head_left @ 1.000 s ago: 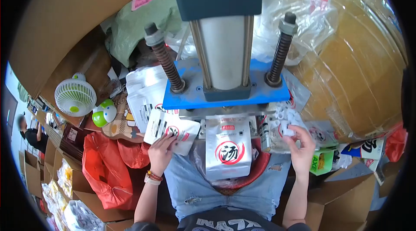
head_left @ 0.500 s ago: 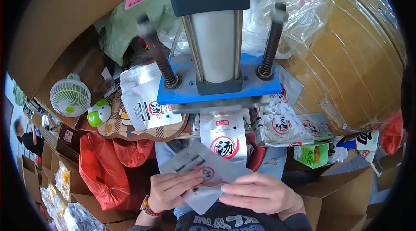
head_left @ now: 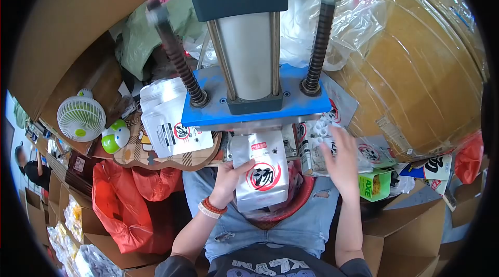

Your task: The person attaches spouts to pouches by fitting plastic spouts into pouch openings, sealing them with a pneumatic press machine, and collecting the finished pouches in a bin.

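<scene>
At the front edge of the counter [head_left: 216, 162], middle, a silver pouch [head_left: 262, 195] was face up: top end at the press [head_left: 247, 58], lower end overhanging the red basin [head_left: 310, 192] by the person's thighs. Left hand [head_left: 228, 181] had it pinched at its left side, thumb on the printed face. Right hand [head_left: 340, 160] was at the white spouts [head_left: 320, 129], toward the counter's front right; blurred, couldn't tell if the fingers gripped one. Pouch stack [head_left: 160, 121] sat counter left on a patterned board [head_left: 146, 160], fan [head_left: 80, 118] farther left.
</scene>
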Available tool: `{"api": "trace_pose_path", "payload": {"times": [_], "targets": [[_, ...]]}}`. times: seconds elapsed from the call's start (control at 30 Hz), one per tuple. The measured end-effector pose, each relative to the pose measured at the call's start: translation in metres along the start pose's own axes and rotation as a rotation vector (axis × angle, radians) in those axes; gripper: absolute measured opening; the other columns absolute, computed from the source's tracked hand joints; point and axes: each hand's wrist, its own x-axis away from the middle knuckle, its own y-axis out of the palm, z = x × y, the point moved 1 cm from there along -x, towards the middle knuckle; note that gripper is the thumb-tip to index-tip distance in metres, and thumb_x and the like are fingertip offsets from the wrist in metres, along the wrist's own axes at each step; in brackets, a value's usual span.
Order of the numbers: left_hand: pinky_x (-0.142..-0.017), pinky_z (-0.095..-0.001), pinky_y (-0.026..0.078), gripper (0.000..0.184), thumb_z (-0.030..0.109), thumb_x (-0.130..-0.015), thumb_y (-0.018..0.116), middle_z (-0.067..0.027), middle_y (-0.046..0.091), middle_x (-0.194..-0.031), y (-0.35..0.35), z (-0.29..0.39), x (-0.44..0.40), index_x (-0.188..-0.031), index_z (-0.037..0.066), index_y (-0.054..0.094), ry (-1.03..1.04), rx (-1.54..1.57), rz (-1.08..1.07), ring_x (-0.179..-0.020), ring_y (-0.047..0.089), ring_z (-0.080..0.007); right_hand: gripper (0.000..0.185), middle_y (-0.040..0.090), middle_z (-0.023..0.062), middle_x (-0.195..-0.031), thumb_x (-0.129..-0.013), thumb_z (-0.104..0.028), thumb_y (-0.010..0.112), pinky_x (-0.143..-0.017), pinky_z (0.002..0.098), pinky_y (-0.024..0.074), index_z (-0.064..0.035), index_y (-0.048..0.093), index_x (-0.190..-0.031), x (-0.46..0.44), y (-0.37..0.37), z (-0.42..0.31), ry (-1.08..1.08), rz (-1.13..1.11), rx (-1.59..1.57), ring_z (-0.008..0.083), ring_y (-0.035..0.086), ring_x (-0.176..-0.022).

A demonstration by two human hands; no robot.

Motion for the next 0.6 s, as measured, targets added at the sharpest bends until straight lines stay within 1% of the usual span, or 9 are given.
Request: {"api": "trace_pose_path", "payload": {"times": [0.13, 0.2, 0.23, 0.3, 0.37, 0.4, 0.47, 0.5, 0.6], "targets": [[-0.081, -0.0283, 0.055, 0.028, 0.013, -0.091, 0.072, -0.0090, 0.072, -0.105, -0.004, 0.004, -0.002, -0.112, -0.005, 0.067, -0.104, -0.080, 0.001, -0.093, 0.068, -0.0128, 0.035, 0.066, 0.0163, -0.109, -0.085, -0.011, 0.070, -0.089, 0.0445, 0.0473, -0.0035, 0.061, -0.118, 0.016, 0.016, 0.023, 0.151, -0.306, 0.080, 0.0378, 0.060, -0.101], [-0.083, -0.0272, 0.053, 0.032, 0.019, -0.092, 0.072, -0.0058, 0.071, -0.107, -0.025, 0.022, -0.003, -0.115, -0.003, 0.067, -0.095, -0.419, -0.030, -0.096, 0.066, -0.0108, 0.036, 0.068, 0.0157, -0.103, -0.083, -0.009, 0.070, -0.086, 0.0446, 0.0488, -0.0037, 0.061, -0.117, 0.018, 0.013, 0.018, 0.149, -0.319, 0.077, 0.0378, 0.063, -0.097], [-0.092, -0.0337, 0.051, 0.057, 0.032, -0.090, 0.074, -0.0149, 0.066, -0.122, -0.043, 0.023, -0.008, -0.132, -0.002, 0.057, 0.099, -0.475, 0.098, -0.111, 0.064, -0.0207, 0.035, 0.067, 0.0166, -0.103, -0.083, -0.009, 0.071, -0.083, 0.0432, 0.0500, -0.0034, 0.062, -0.117, 0.020, 0.015, 0.026, 0.148, -0.265, 0.046, 0.0367, 0.064, -0.093], [-0.107, -0.0442, 0.041, 0.083, 0.042, -0.085, 0.076, -0.0207, 0.052, -0.142, -0.080, 0.046, -0.014, -0.147, 0.002, 0.040, 0.770, -1.261, 0.460, -0.132, 0.050, -0.0320, 0.034, 0.067, 0.0174, -0.103, -0.083, -0.009, 0.071, -0.079, 0.0417, 0.0513, -0.0031, 0.062, -0.116, 0.020, 0.010, 0.031, 0.150, -0.214, 0.013, 0.0356, 0.065, -0.090], [-0.116, -0.0517, 0.027, 0.097, 0.045, -0.080, 0.078, -0.0209, 0.038, -0.154, -0.119, 0.045, -0.011, -0.153, 0.004, 0.029, 0.558, -1.900, 0.473, -0.143, 0.034, -0.0378, 0.034, 0.068, 0.0154, -0.104, -0.082, -0.004, 0.074, -0.076, 0.0347, 0.0533, -0.0012, 0.063, -0.114, 0.018, 0.001, 0.028, 0.459, -0.264, -0.150, 0.0278, 0.068, -0.089], [-0.116, -0.0540, 0.024, 0.088, 0.039, -0.081, 0.078, -0.0151, 0.039, -0.155, -0.125, 0.040, -0.001, -0.152, 0.009, 0.035, 0.517, -1.899, 0.399, -0.144, 0.034, -0.0353, 0.034, 0.068, 0.0154, -0.104, -0.082, -0.004, 0.074, -0.076, 0.0347, 0.0533, -0.0012, 0.063, -0.114, 0.019, 0.001, 0.026, 0.451, -0.264, -0.151, 0.0278, 0.068, -0.089], [-0.112, -0.0480, 0.034, 0.063, 0.025, -0.082, 0.076, -0.0145, 0.053, -0.144, -0.143, 0.031, 0.016, -0.140, 0.012, 0.054, 0.653, -1.798, 0.201, -0.136, 0.046, -0.0328, 0.031, 0.068, 0.0123, -0.104, -0.080, 0.002, 0.075, -0.077, 0.0297, 0.0535, 0.0019, 0.064, -0.110, 0.023, 0.000, 0.019, 0.314, 0.068, -0.513, 0.0204, 0.067, -0.091], [-0.093, -0.0377, 0.052, 0.035, 0.008, -0.083, 0.071, -0.0114, 0.069, -0.119, -0.147, 0.027, 0.021, -0.117, 0.013, 0.072, 0.857, -1.599, 0.262, -0.114, 0.065, -0.0295, 0.031, 0.068, 0.0123, -0.104, -0.080, 0.002, 0.075, -0.077, 0.0297, 0.0535, 0.0019, 0.064, -0.110, 0.025, -0.005, 0.008, 0.329, 0.067, -0.513, 0.0204, 0.067, -0.091], [-0.062, -0.0314, 0.055, 0.026, -0.003, -0.081, 0.065, -0.0116, 0.075, -0.097, -0.127, 0.038, 0.049, -0.102, 0.008, 0.075, 0.525, -1.361, 0.427, -0.083, 0.073, -0.0256, 0.035, 0.068, 0.0109, -0.105, -0.075, 0.008, 0.077, -0.079, 0.0304, 0.0539, 0.0023, 0.065, -0.108, 0.021, -0.041, -0.056, 0.170, 0.033, -0.611, 0.0188, 0.065, -0.092]]}}
